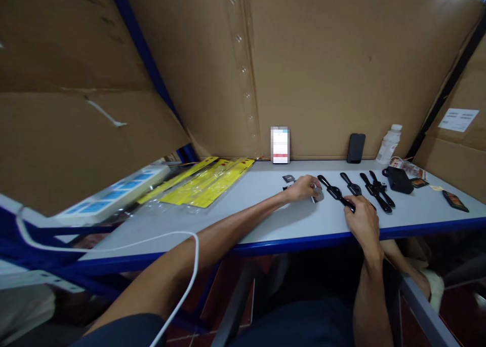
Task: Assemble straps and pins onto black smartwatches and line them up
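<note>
My right hand (363, 220) is closed around the near handle of a black two-handled spokeshave (334, 192), which lies slanted over the tabletop. Just left of that tool, the fingers of my left hand (304, 188) are bent together on a small grey metal blade (317, 195). Behind the left wrist sits another flat metal piece (288, 178), with some dark bits partly hidden by the hand. A second spokeshave (351, 185) lies close by, its near end covered by my right hand. Further right are more black spokeshaves (375, 191), side by side and partly overlapping.
Yellow-backed clear packages (212, 187) and a white box with blue panels (114, 194) lie left. A lit phone (280, 145), a dark phone (356, 148) and a bottle (389, 144) stand behind. A black case (398, 180) sits right. A white cable (196, 256) crosses my left arm.
</note>
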### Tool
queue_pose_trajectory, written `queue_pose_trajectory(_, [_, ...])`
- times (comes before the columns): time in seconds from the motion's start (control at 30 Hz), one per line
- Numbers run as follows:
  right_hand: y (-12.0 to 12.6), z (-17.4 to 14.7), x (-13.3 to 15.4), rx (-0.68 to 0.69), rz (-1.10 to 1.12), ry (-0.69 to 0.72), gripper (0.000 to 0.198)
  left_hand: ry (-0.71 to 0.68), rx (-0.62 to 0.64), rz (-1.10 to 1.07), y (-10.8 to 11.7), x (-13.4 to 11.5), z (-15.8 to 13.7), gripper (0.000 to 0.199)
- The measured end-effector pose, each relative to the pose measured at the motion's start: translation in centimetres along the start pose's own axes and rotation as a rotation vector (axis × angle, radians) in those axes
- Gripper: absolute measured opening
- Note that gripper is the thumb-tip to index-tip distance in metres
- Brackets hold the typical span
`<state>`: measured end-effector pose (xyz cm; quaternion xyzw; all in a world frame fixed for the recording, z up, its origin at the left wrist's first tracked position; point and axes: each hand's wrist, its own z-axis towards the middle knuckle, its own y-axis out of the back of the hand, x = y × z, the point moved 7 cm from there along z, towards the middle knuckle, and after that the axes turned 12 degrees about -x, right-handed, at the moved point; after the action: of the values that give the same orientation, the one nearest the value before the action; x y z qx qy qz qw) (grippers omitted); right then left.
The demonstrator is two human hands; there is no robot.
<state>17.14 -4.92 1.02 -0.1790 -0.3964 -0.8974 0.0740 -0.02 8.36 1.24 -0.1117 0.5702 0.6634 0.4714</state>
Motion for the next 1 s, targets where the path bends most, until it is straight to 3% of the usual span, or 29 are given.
queue_pose_trajectory(0.1, [0.0,0.0,-0.2,0.01,0.025,0.011,0.035,0.07,0.04,-0.253,-0.4,0.0,0.0,0.013])
queue_pose_trajectory(0.2, [-0.1,0.0,-0.4,0.013,0.054,0.015,0.033,0.133,0.018,-0.473,-0.5,-0.3,-0.1,0.009])
queue_pose_trajectory(0.4, [-0.4,0.2,-0.7,0.04,0.126,-0.021,0.032,0.169,-0.076,-0.685,-1.3,-1.6,1.7,0.011])
queue_pose_trajectory(0.67, [-0.3,0.1,-0.3,0.05,0.131,0.022,0.024,0.153,-0.094,-0.693,-4.9,-1.8,3.1,0.012])
queue_pose_trajectory(0.87, [-0.3,0.2,-0.6,0.017,0.102,0.06,0.027,0.022,-0.129,-0.394,-3.7,-1.3,3.3,0.009])
queue_pose_trajectory(1.0, [-0.3,0.3,-0.7,0.017,0.124,0.075,0.029,0.005,-0.106,-0.373,-3.4,-1.6,3.7,0.007])
